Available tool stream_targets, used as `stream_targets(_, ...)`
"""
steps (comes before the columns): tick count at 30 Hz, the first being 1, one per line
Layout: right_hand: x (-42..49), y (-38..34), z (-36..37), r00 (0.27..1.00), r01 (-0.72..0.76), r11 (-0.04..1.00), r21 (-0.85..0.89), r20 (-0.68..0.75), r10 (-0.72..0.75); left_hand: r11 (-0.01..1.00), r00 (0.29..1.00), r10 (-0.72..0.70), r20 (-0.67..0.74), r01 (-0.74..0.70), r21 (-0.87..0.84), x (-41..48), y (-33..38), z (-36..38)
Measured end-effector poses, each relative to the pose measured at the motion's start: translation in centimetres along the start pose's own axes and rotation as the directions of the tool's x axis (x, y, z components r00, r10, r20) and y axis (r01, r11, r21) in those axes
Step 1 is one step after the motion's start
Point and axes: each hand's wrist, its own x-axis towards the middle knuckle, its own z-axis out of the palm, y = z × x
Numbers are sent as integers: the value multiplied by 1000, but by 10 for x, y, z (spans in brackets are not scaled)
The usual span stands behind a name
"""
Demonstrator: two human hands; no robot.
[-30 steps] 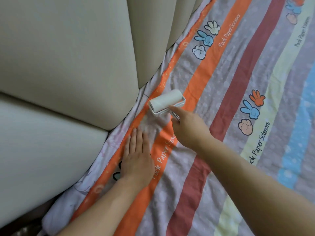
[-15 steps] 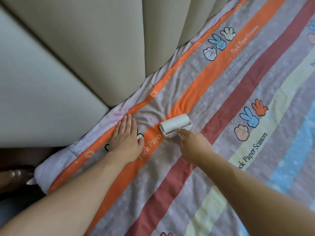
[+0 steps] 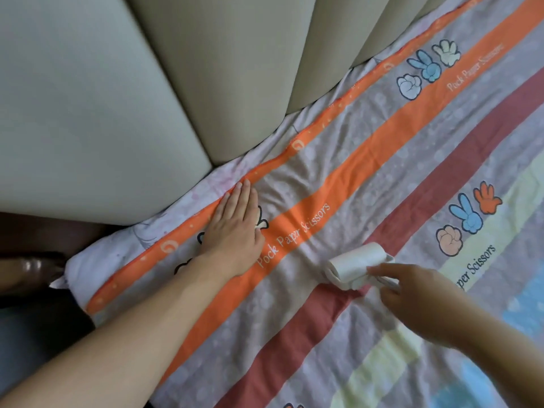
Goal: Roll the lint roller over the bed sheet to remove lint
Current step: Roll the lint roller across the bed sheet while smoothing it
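While in right hand, roller on sheet.

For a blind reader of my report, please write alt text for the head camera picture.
A person's right hand holds a white lint roller on a striped bed sheet, while the left hand lies flat on the sheet near a beige padded headboard.

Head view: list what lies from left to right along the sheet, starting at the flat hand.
left hand flat on the bed sheet → orange stripe with lettering → lint roller → right hand gripping its handle
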Motion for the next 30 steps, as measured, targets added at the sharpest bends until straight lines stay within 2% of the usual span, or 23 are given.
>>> stream_targets(2,-2,-10,-24,998,34,998,50,-57,-31,1000,999,-4,-43,4,-14,-5,1,1)
stream_targets(5,17,-51,-37,969,147,972,184,-225,-104,998,991,-45,-126,40,-42,-22,9,7)
stream_targets(9,63,-109,-23,929,264,927,268,-329,-169,985,977,-171,-127,166,-53,-48,17,13)
stream_targets(11,73,-128,-4,936,274,921,278,-297,-189,976,965,-219,-146,217,-26,-61,18,23)
stream_targets(14,83,-135,13,936,252,941,225,-306,-177,976,969,-216,-124,213,-37,-60,10,30)
stream_targets(18,68,-109,42,933,274,946,173,-286,-218,974,974,-220,-49,217,-57,-55,0,42)
stream_targets(24,23,-73,91,937,303,933,192,-236,-256,958,959,-280,-51,276,-72,-50,4,46)
stream_targets(30,-24,-33,128,952,285,952,114,-147,-268,964,963,-263,-66,259,-64,-53,4,45)
